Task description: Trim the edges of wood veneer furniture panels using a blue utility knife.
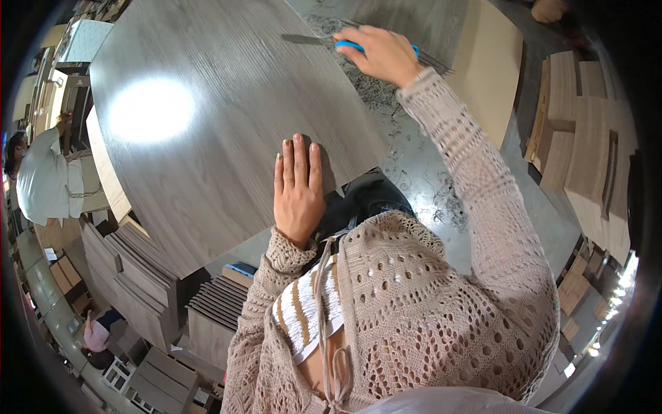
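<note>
A large grey wood-grain panel (pixel 207 131) lies in front of me, with a bright light reflection on its left part. My left hand (pixel 298 196) rests flat on its near edge, fingers stretched out and holding nothing. Beyond the panel's right edge, my right hand (pixel 386 56) is closed round a blue-handled tool (pixel 307 39). Its long, flat grey blade points left over the panel's far right edge, much like a file. Whether the blade touches the panel I cannot tell.
Curly shavings (pixel 441 196) litter the grey surface right of the panel. A beige board (pixel 493 69) lies at the far right. Stacked boards (pixel 586 152) stand right, more panels (pixel 131 276) lower left. A person in white (pixel 48 176) is at left, another in pink (pixel 96 336) farther off.
</note>
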`<state>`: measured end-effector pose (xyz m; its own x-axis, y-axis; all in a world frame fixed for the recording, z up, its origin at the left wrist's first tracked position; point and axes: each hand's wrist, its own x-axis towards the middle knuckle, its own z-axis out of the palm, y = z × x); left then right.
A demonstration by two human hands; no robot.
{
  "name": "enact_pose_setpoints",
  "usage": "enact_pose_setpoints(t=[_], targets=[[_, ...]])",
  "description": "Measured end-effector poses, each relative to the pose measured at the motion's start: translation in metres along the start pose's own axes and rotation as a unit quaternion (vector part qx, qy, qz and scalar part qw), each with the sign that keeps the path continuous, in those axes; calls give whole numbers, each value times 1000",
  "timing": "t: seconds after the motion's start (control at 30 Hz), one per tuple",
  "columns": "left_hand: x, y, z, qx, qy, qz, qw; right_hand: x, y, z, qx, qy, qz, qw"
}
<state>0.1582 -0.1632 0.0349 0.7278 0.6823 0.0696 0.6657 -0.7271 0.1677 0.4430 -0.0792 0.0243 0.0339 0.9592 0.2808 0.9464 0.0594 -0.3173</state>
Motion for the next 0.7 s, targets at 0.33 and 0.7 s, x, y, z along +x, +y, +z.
enact_pose_setpoints(t=[0.33,0.7], targets=[[-1,-2,-3,10,-8,-49,999,153,2,28,77,-7,9,997],[1,-5,20,-31,-1,-54,998,298,66,116,-6,-19,26,999]])
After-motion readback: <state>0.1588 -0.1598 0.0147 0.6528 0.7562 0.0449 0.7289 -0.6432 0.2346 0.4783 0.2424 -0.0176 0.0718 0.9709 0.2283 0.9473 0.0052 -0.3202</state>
